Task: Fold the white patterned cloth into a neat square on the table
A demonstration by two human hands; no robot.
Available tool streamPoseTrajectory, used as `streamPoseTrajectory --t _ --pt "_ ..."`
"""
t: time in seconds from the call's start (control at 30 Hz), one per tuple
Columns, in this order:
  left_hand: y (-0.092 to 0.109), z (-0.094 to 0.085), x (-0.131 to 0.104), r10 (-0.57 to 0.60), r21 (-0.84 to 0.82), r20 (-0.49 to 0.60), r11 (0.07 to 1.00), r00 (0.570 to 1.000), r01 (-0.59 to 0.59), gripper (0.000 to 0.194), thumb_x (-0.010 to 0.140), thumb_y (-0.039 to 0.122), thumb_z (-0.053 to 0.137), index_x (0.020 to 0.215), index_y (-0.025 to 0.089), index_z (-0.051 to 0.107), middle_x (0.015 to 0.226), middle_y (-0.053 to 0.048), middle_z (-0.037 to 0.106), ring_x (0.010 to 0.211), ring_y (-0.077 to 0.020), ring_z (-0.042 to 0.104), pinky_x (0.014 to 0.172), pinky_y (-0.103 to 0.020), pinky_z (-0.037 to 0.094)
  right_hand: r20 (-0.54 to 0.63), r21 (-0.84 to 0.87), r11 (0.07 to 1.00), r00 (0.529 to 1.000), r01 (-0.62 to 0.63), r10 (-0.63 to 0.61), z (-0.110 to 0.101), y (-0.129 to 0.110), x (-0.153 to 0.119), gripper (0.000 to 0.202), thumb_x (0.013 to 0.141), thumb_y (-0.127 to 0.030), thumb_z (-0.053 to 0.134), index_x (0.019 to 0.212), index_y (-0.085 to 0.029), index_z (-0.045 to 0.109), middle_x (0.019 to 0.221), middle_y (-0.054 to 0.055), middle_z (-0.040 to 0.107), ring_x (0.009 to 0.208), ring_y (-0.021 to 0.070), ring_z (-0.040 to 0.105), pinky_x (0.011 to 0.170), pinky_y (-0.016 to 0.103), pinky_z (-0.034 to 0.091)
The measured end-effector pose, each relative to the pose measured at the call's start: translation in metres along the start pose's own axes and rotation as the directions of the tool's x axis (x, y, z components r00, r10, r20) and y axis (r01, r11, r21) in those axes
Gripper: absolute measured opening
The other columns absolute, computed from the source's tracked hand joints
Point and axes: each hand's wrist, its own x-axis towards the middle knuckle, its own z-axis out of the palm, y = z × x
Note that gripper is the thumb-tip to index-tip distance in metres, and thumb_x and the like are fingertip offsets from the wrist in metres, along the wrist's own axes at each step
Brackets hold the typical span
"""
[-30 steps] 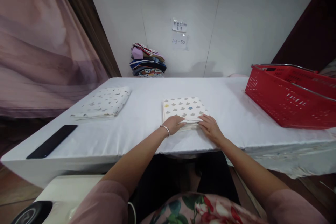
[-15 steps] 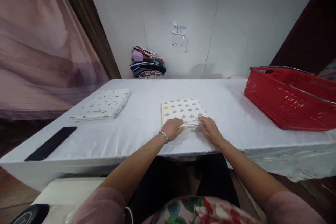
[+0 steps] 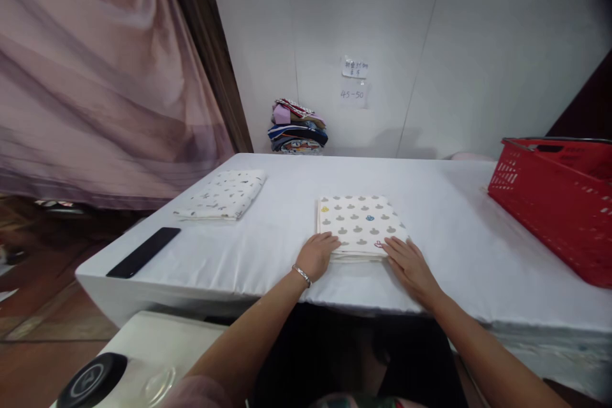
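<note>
A folded white cloth (image 3: 357, 220) with grey duck-like prints, plus a yellow, a blue and a red one, lies on the table in front of me. At its near left corner rests my left hand (image 3: 318, 256), fingers stretched out over the edge; a silver bracelet circles that wrist. My right hand (image 3: 411, 268) lies flat on the near right corner, its fingertips beside the red print. Neither hand is closed around the fabric. Farther left is a second folded white cloth (image 3: 222, 196) with small scattered prints, touched by neither hand.
A white-covered table (image 3: 268, 236) carries everything. On its left front part lies a black phone-like slab (image 3: 143, 253). A red basket (image 3: 554, 204) stands at the right. Stacked folded fabrics (image 3: 297, 131) sit by the back wall, under paper signs (image 3: 352, 94). A pink curtain (image 3: 95, 76) hangs left.
The camera has turned left, so everything sits farther right and lower in view. My right fingers have moved more flatly onto the cloth's top; its near edge looks neater and flatter.
</note>
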Motion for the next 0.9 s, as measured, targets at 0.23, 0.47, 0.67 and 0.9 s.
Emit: streamPoseTrajectory --t 0.23,0.47,0.67,0.9 --pt "0.002 -0.001 -0.006 -0.051 0.087 -0.053 0.995 0.997 0.055 0.045 0.078 0.004 0.042 0.114 0.025 0.057 0.121 -0.001 0.057 0.120 -0.0205 0.044 0.100 -0.042 0.035 0.015 -0.030 1.000 1.000 -0.001 0.002 0.002 0.001 -0.002 0.039 0.091 -0.029 0.036 0.128 -0.026 0.044 0.132 0.003 0.048 0.125 0.0214 0.038 0.103 0.046 0.026" --pt "0.000 0.005 -0.015 -0.091 -0.078 -0.057 0.993 0.994 0.087 0.052 0.070 -0.003 0.040 0.111 0.022 0.059 0.123 -0.002 0.056 0.124 -0.0182 0.039 0.100 -0.040 0.039 0.006 -0.038 0.999 1.000 0.008 -0.008 0.002 0.000 -0.003 0.042 0.089 -0.027 0.038 0.131 -0.027 0.040 0.132 0.003 0.047 0.125 0.0210 0.038 0.103 0.046 0.026" --pt "-0.004 -0.007 -0.017 -0.251 -0.429 0.027 0.871 0.968 0.238 0.045 0.063 0.003 0.047 0.100 0.021 0.065 0.121 -0.001 0.057 0.125 -0.0176 0.039 0.105 -0.037 0.035 0.009 -0.033 0.999 1.000 0.011 -0.011 0.003 0.000 -0.004 0.044 0.088 -0.024 0.037 0.132 -0.028 0.038 0.133 0.002 0.046 0.125 0.0212 0.037 0.103 0.046 0.027" --pt "-0.024 -0.021 0.019 -0.674 -0.527 0.029 0.617 0.738 0.585 0.024 0.078 0.030 0.049 0.087 0.021 0.069 0.094 -0.001 0.069 0.090 -0.0171 0.062 0.084 -0.028 0.046 0.028 -0.038 0.999 1.000 0.007 -0.006 0.001 -0.002 -0.003 0.043 0.088 -0.028 0.038 0.132 -0.027 0.039 0.133 0.004 0.046 0.125 0.0217 0.037 0.102 0.046 0.027"
